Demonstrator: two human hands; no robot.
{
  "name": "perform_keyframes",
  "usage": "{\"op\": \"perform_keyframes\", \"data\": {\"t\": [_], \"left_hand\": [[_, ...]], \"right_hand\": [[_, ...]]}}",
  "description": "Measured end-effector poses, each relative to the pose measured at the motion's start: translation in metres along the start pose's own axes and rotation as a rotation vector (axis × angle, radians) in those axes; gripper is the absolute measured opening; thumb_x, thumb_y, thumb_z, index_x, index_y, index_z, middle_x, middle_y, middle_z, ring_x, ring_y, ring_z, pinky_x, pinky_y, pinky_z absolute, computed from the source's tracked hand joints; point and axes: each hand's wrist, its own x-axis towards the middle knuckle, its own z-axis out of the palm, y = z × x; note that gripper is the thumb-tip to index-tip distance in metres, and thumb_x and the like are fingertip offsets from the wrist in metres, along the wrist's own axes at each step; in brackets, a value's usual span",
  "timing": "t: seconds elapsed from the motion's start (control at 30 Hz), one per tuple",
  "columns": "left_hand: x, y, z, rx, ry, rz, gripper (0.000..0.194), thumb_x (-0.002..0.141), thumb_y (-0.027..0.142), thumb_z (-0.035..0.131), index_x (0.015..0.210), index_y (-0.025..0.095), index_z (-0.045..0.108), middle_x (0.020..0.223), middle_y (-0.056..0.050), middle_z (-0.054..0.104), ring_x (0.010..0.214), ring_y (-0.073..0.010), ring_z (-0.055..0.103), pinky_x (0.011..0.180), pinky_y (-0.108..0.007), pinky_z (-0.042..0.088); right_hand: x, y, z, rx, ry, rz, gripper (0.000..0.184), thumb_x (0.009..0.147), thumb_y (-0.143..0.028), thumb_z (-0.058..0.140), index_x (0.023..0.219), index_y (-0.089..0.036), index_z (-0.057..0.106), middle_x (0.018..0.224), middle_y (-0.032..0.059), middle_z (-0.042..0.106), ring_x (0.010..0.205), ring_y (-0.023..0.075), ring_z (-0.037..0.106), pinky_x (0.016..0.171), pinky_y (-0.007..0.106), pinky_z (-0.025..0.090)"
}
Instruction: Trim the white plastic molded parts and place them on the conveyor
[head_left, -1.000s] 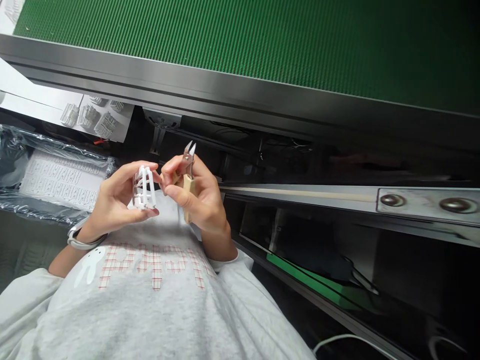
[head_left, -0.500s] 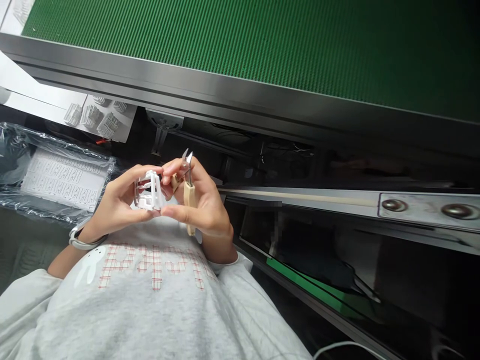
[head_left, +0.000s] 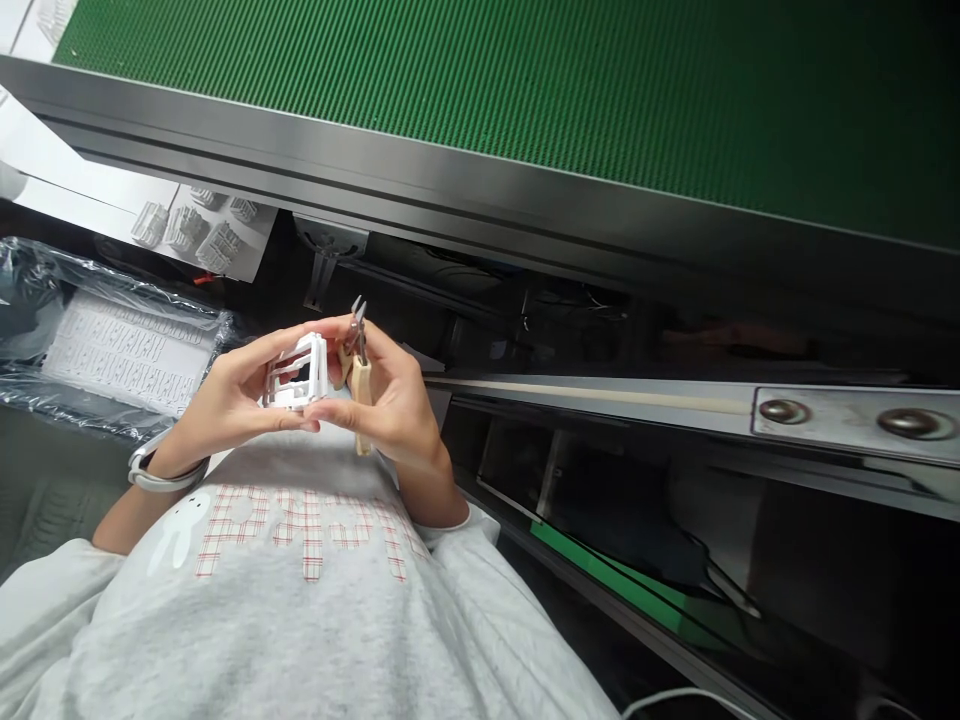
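Note:
Between my two hands, in front of my chest, are white plastic frames [head_left: 298,372] with open slots, apparently a small stack. My left hand [head_left: 236,390] grips them from the left, thumb below and fingers above. Thumb and fingertips of my right hand [head_left: 394,400] touch their right edge. That same hand also keeps hold of side cutters [head_left: 361,385] with cream handles, tucked against the palm. The cutters' metal jaws point up, slightly apart, and stand away from the plastic. Part of the handles is hidden by my fingers.
A green ribbed conveyor belt [head_left: 450,80] with a metal edge runs across the top. Left, several white plastic stacks [head_left: 185,228] lie on a white surface. Below them, a plastic-lined box [head_left: 124,350] contains white parts. A metal rail [head_left: 637,395] crosses on the right.
My right hand has moved left, closer to the left hand, bringing the cutters along. The white frames have turned a little, and the right thumb now presses along their lower right edge.

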Motion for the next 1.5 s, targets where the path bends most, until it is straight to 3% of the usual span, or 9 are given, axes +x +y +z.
{"op": "perform_keyframes", "data": {"t": [0.2,0.3,0.4,0.63,0.8,1.33,1.5], "left_hand": [[-0.005,-0.008,0.004,-0.002,0.063,-0.038,0.071,0.074,0.022,0.092,0.139,0.026,0.063,0.139,-0.010,0.066,0.122,-0.0247,0.068,0.099,-0.029,0.060],[-0.010,-0.016,0.003,-0.048,0.104,-0.052,0.071,0.076,0.021,0.090,0.137,0.027,0.055,0.126,-0.008,0.070,0.110,-0.0203,0.071,0.087,-0.025,0.060],[-0.017,-0.024,0.000,-0.045,0.124,-0.091,0.060,0.076,0.022,0.090,0.123,0.025,0.054,0.116,-0.005,0.069,0.103,-0.0185,0.070,0.084,-0.025,0.058],[-0.034,-0.028,-0.008,-0.021,0.239,-0.168,0.054,0.078,0.034,0.087,0.122,0.020,0.059,0.125,-0.010,0.065,0.122,-0.0242,0.063,0.101,-0.036,0.054],[-0.044,-0.024,-0.015,0.068,0.288,-0.324,0.052,0.080,0.038,0.086,0.122,0.018,0.064,0.129,-0.014,0.067,0.121,-0.0273,0.065,0.092,-0.037,0.059],[-0.052,-0.034,-0.011,0.065,0.354,-0.406,0.049,0.078,0.040,0.086,0.118,0.015,0.069,0.118,-0.013,0.074,0.103,-0.0243,0.072,0.080,-0.033,0.062],[-0.053,-0.042,-0.014,-0.004,0.369,-0.464,0.056,0.073,0.044,0.090,0.117,0.015,0.070,0.120,-0.014,0.074,0.106,-0.0278,0.073,0.081,-0.036,0.062]], "right_hand": [[0.003,0.010,-0.006,-0.041,-0.012,-0.024,0.056,0.063,-0.043,0.096,0.108,-0.024,0.068,0.094,-0.0015,0.054,0.089,0.0154,0.057,0.092,0.034,0.056],[0.010,0.017,-0.008,-0.085,-0.050,-0.006,0.059,0.060,-0.044,0.097,0.107,-0.023,0.068,0.089,-0.0026,0.051,0.086,0.0154,0.056,0.087,0.033,0.056],[0.017,0.022,-0.009,-0.068,-0.105,0.060,0.059,0.057,-0.045,0.097,0.102,-0.022,0.068,0.088,-0.0025,0.055,0.083,0.0150,0.056,0.083,0.032,0.054],[0.029,0.030,-0.004,0.047,-0.144,0.230,0.067,0.047,-0.041,0.101,0.102,-0.022,0.067,0.085,-0.0029,0.063,0.078,0.0145,0.058,0.080,0.031,0.054],[0.037,0.040,0.001,0.030,-0.165,0.322,0.068,0.044,-0.047,0.100,0.099,-0.023,0.066,0.078,-0.0051,0.058,0.071,0.0124,0.051,0.070,0.028,0.050],[0.035,0.056,0.005,0.087,-0.113,0.421,0.066,0.042,-0.042,0.099,0.095,-0.021,0.066,0.082,-0.0048,0.061,0.072,0.0113,0.052,0.068,0.026,0.048],[0.037,0.066,0.007,0.064,-0.128,0.443,0.066,0.044,-0.043,0.099,0.096,-0.021,0.066,0.080,-0.0055,0.060,0.071,0.0105,0.053,0.069,0.026,0.049]]}}
